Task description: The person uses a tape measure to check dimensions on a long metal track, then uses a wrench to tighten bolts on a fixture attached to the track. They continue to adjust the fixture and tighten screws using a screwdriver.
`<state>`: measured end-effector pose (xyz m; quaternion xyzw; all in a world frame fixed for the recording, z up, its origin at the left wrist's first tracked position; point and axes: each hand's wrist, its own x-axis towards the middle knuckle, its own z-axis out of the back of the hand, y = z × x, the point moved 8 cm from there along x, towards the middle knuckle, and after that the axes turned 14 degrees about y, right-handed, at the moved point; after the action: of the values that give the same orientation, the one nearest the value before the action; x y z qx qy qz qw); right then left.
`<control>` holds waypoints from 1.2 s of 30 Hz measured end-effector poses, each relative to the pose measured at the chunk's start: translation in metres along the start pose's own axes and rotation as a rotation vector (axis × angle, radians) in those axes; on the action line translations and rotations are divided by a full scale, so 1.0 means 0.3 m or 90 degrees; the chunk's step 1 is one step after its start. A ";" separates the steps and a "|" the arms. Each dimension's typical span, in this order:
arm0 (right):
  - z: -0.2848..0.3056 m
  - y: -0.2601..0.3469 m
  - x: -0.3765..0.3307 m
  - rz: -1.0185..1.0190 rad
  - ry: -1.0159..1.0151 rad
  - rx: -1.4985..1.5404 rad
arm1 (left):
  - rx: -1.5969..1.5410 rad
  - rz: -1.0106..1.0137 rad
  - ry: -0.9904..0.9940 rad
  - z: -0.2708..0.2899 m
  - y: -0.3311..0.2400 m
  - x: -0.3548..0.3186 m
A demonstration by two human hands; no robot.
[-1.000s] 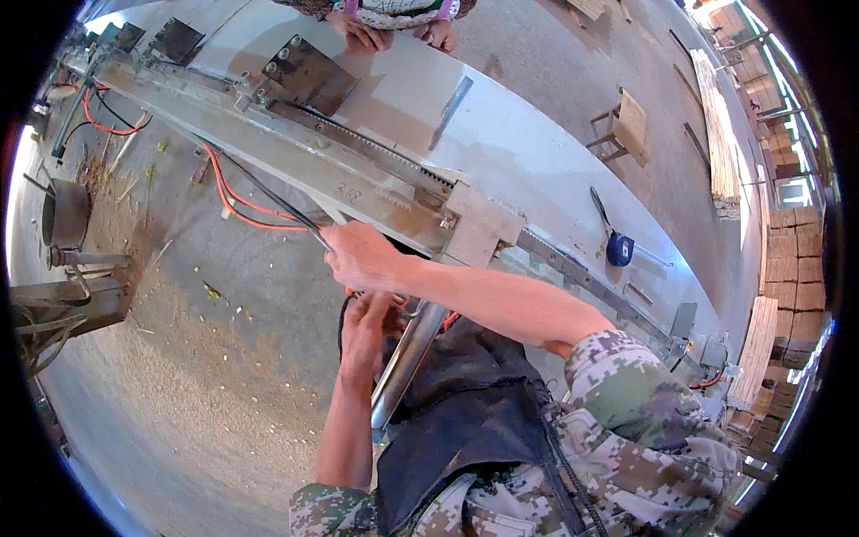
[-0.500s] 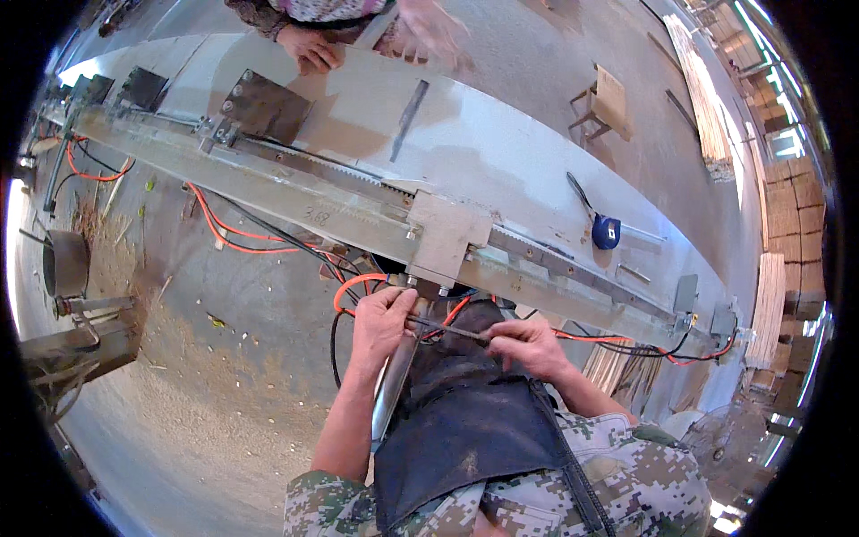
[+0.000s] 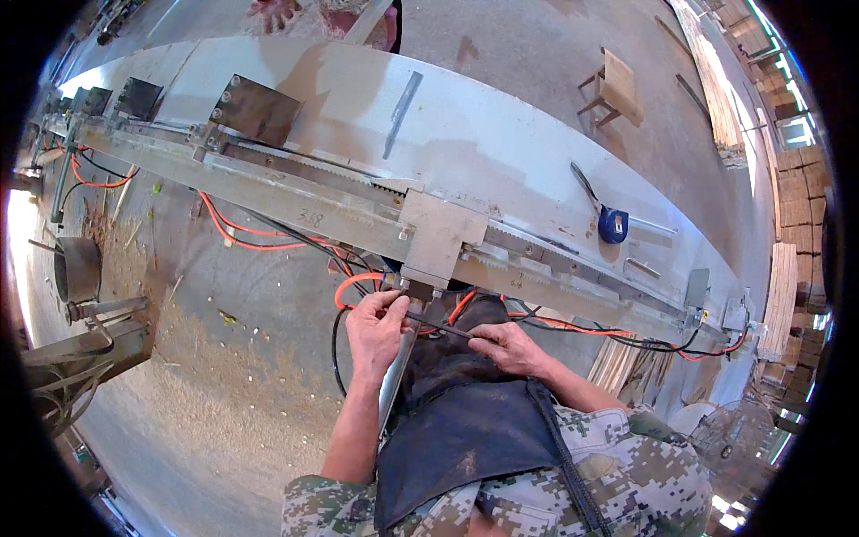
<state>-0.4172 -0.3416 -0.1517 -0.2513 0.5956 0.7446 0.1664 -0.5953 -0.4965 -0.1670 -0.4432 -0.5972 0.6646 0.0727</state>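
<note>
My left hand [image 3: 378, 331] is closed in a pinch at the left end of a thin dark rod [image 3: 443, 328], just below a grey metal block [image 3: 440, 234]. My right hand [image 3: 510, 347] pinches the rod's other end, to the right. The rod slopes slightly down from left to right. The block straddles a long metal rail [image 3: 344, 211] with a toothed rack, and small bolts show along its lower edge. My left fingers are beside one of these bolts; whether the rod's tip touches it I cannot tell.
A blue tape measure [image 3: 613, 225] lies on the pale tabletop [image 3: 501, 134]. Orange hose [image 3: 246, 240] and black cables hang under the rail. A dark plate [image 3: 257, 109] is mounted at left. Beyond stand a stool [image 3: 617, 89] and another person's hand [image 3: 276, 12].
My right hand has come left and slightly down, nearer the left hand, still holding the rod. The other person has drawn back from the tabletop. The view has shifted a little.
</note>
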 end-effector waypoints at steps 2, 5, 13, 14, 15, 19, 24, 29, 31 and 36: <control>0.002 0.010 -0.001 -0.028 0.030 0.004 | 0.006 -0.006 -0.013 0.008 0.009 0.000; 0.005 -0.002 0.002 -0.011 0.024 -0.018 | -0.070 0.017 -0.011 -0.006 -0.005 -0.006; 0.028 -0.046 0.031 -0.053 0.024 0.020 | -0.050 0.000 -0.008 -0.002 0.011 0.010; 0.047 -0.044 0.048 -0.054 0.015 0.009 | -0.043 -0.014 -0.004 -0.001 -0.007 0.027; 0.053 -0.054 0.064 -0.043 0.017 -0.042 | -0.029 -0.012 -0.012 0.002 0.003 0.032; 0.046 -0.072 0.088 0.061 -0.006 -0.114 | 0.027 -0.006 -0.027 -0.003 -0.034 0.023; 0.046 -0.035 0.059 0.009 0.064 -0.115 | -0.032 0.006 -0.004 0.002 -0.010 0.035; 0.095 0.278 -0.116 0.027 -0.042 -0.044 | -0.161 0.050 0.052 -0.006 0.024 0.057; 0.075 0.404 -0.128 0.086 -0.021 0.009 | -0.214 0.051 0.096 -0.002 0.059 0.069; -0.002 0.761 0.062 0.369 -0.061 -0.279 | -0.155 0.041 0.090 0.056 0.120 0.049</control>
<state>-0.5573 -0.3967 0.0209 -0.0667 0.4599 0.8817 -0.0816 -0.5999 -0.5097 -0.2071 -0.5132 -0.6522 0.5565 0.0393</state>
